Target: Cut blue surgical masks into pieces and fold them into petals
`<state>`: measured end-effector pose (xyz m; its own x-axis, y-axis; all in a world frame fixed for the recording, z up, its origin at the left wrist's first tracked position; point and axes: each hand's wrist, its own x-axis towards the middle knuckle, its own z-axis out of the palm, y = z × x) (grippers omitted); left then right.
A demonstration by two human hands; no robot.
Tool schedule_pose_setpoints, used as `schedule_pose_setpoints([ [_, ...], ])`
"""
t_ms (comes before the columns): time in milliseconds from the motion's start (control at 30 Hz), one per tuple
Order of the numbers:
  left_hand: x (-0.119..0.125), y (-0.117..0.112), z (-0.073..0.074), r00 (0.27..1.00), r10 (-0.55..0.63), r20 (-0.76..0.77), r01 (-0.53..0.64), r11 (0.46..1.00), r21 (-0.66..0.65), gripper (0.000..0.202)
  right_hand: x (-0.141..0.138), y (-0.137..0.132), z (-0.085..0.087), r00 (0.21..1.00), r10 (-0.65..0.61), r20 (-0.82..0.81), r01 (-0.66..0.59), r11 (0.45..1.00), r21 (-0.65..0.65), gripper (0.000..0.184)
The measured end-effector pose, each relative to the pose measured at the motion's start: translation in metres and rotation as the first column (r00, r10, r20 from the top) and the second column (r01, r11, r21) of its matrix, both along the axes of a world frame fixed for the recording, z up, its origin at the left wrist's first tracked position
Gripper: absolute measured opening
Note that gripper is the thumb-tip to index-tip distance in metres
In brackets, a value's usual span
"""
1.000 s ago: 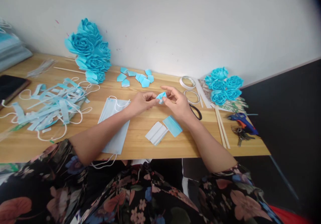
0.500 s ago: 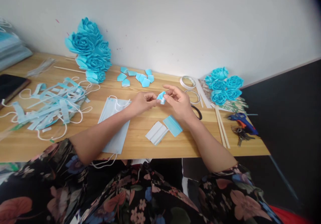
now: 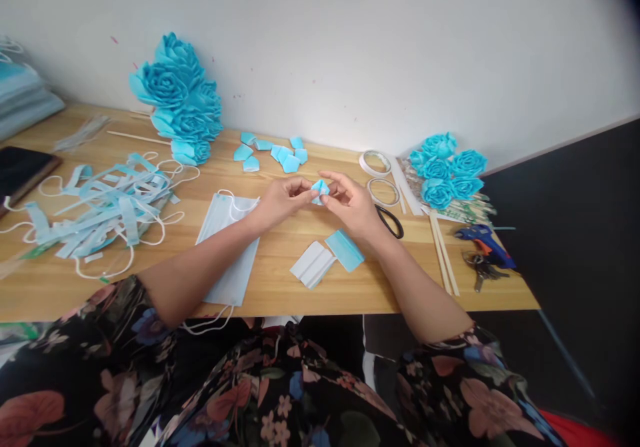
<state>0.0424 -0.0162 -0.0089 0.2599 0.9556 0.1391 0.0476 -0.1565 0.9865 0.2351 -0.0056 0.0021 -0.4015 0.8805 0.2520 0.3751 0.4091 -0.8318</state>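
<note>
A small folded piece of blue mask fabric (image 3: 320, 190) is pinched between my two hands above the middle of the table. My left hand (image 3: 286, 200) grips its left side with thumb and fingers. On its right side, the thumb and fingers of my right hand (image 3: 353, 201) press on the fold. Below the hands lie a white cut rectangle of mask fabric (image 3: 313, 265) and a blue cut rectangle (image 3: 345, 250). A whole face mask (image 3: 227, 260) lies partly under my left forearm. Several folded blue pieces (image 3: 290, 162) are grouped behind my hands.
Left are a heap of mask strips and ear loops (image 3: 115, 210), a phone (image 3: 23, 170) and stacked masks (image 3: 25, 97). Blue fabric roses (image 3: 180, 100) stand behind. On the right are tape rolls (image 3: 375, 163), scissors handles (image 3: 390, 221), sticks (image 3: 444, 253), a glue gun (image 3: 485, 243) and keys (image 3: 483, 273).
The folded piece has turned and flattened between my fingers, and its hanging white flap no longer shows. My right hand has shifted slightly left, its fingers closer to the left hand.
</note>
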Motion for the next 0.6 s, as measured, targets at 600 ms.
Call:
schedule_pose_setpoints([
  [600, -0.0027, 0.0017, -0.0016, 0.999, 0.038, 0.019, -0.039, 0.997, 0.062, 0.033, -0.0014, -0.0042, 0.0028, 0.995, 0.084, 0.052, -0.083, 0.996, -0.01, 0.047],
])
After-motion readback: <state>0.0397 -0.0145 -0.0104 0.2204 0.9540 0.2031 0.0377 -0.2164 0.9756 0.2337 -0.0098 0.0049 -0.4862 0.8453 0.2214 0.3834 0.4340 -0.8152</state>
